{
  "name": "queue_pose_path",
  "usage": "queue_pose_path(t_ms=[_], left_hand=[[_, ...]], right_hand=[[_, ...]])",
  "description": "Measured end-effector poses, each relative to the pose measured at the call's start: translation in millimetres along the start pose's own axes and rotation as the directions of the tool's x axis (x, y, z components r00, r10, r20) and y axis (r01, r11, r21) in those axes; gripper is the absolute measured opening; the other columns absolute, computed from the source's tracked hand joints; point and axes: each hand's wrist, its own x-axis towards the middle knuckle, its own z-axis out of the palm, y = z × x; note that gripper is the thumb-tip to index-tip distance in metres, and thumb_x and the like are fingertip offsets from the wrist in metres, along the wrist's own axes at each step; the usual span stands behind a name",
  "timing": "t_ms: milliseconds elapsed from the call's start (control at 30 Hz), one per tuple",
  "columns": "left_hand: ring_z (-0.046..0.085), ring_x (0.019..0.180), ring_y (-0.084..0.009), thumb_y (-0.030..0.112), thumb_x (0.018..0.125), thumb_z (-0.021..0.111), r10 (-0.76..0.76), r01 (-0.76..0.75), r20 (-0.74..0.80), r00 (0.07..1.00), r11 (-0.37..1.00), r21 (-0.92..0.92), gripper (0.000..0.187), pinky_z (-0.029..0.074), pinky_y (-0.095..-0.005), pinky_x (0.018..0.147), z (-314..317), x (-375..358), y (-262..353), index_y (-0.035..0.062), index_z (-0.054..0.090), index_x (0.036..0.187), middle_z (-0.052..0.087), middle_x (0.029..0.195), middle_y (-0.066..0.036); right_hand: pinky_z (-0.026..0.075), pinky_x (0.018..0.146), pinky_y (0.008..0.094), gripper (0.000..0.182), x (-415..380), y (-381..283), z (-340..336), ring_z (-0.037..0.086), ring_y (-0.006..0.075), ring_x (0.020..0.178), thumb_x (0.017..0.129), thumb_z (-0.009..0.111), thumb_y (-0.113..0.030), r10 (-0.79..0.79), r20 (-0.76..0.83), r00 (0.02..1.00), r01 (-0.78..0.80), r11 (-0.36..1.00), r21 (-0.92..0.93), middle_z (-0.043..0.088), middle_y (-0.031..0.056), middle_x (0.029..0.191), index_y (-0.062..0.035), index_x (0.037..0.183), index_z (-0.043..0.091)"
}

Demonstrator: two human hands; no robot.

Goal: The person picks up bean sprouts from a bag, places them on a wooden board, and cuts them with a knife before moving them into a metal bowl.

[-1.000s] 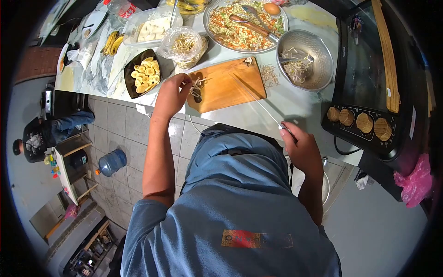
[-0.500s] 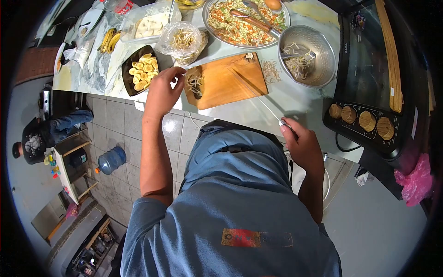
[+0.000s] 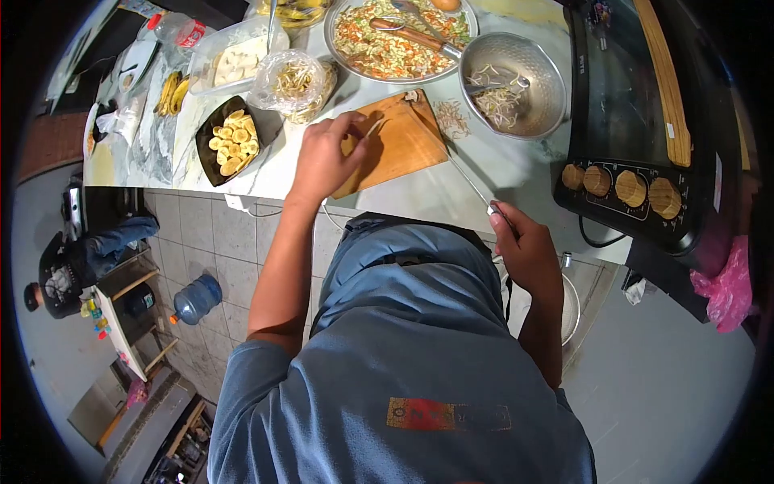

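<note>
My left hand [image 3: 329,153] is over the left part of a wooden cutting board [image 3: 403,147], its thumb and fingers pinching a thin bean sprout [image 3: 374,127]. In my right hand [image 3: 522,242] is the dark handle of a knife [image 3: 469,179], whose thin blade reaches up-left over the board. Small sprout pieces [image 3: 451,119] lie on the counter just right of the board. Past them, a metal pot [image 3: 548,93] contains more sprouts. A clear plastic bag of sprouts [image 3: 295,81] sits above my left hand.
A dark bowl of sliced bananas [image 3: 201,145] stands at left. Behind are a tray of chopped vegetables [image 3: 391,79], a tub of white pieces [image 3: 211,77] and a bottle [image 3: 176,31]. At right is an oven [image 3: 629,189]. Another person [image 3: 72,266] is far left.
My left hand has moved right over the board and now pinches a sprout. The view has shifted slightly. My right hand keeps the knife in nearly the same place.
</note>
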Motion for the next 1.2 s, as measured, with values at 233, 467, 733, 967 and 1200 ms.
queue_pose_path(t_ms=[233, 467, 733, 967, 1200], left_hand=[[0.065, 0.096, -0.0297, 0.024, 0.084, 0.076, -0.011, -0.002, 0.061, 0.998, 0.978, 0.211, 0.029, 0.045, -0.0428, 0.09, 33.3, 4.1, 5.4, 0.0074, 0.068, 0.106, 0.072, 0.094, -0.009], [0.061, 0.093, -0.0296, 0.029, 0.084, 0.074, -0.043, 0.048, -0.025, 0.999, 0.962, 0.268, 0.021, 0.04, -0.0441, 0.082, 43.9, 4.9, 1.1, 0.0093, 0.07, 0.089, 0.069, 0.089, -0.009], [0.061, 0.092, -0.0282, 0.03, 0.085, 0.073, -0.155, 0.168, -0.072, 0.985, 0.954, 0.25, 0.019, 0.039, -0.0429, 0.081, 52.6, 4.0, 1.3, 0.0105, 0.072, 0.086, 0.071, 0.087, -0.007], [0.062, 0.093, -0.0278, 0.03, 0.086, 0.072, -0.172, 0.184, -0.069, 0.983, 0.956, 0.228, 0.019, 0.037, -0.0438, 0.082, 51.4, 4.4, 2.3, 0.0119, 0.075, 0.087, 0.072, 0.087, -0.007], [0.061, 0.093, -0.0281, 0.03, 0.086, 0.071, -0.188, 0.196, -0.055, 0.981, 0.958, 0.209, 0.018, 0.036, -0.0444, 0.083, 49.8, 5.2, 3.5, 0.0126, 0.075, 0.087, 0.072, 0.087, -0.007]], right_hand=[[0.052, 0.064, 0.0333, 0.035, -3.1, 3.8, 4.7, 0.07, 0.0201, 0.064, 0.101, 0.059, -0.033, 0.002, 0.01, 1.0, -0.002, 0.999, 0.036, 0.067, 0.0144, 0.069, -0.0063, 0.121, 0.068], [0.051, 0.066, 0.0379, 0.03, 3.5, -11.2, 11.3, 0.069, 0.0303, 0.067, 0.1, 0.058, -0.029, -0.015, 0.025, 1.0, 0.015, 1.0, 0.005, 0.067, 0.0183, 0.072, -0.0054, 0.116, 0.068], [0.051, 0.07, 0.0459, 0.028, 15.0, -16.3, 16.4, 0.066, 0.0442, 0.079, 0.1, 0.058, -0.028, -0.088, 0.029, 0.996, 0.09, 0.994, -0.066, 0.066, 0.024, 0.081, -0.0038, 0.112, 0.068], [0.051, 0.071, 0.0474, 0.029, 19.6, -12.9, 18.9, 0.065, 0.0456, 0.08, 0.101, 0.057, -0.029, -0.136, 0.004, 0.991, 0.136, 0.986, -0.095, 0.066, 0.0249, 0.082, -0.004, 0.11, 0.069], [0.051, 0.071, 0.0489, 0.028, 19.4, -20.2, 16.9, 0.065, 0.0457, 0.081, 0.101, 0.057, -0.029, -0.089, 0.034, 0.995, 0.092, 0.989, -0.114, 0.067, 0.0245, 0.083, -0.0061, 0.111, 0.069]])
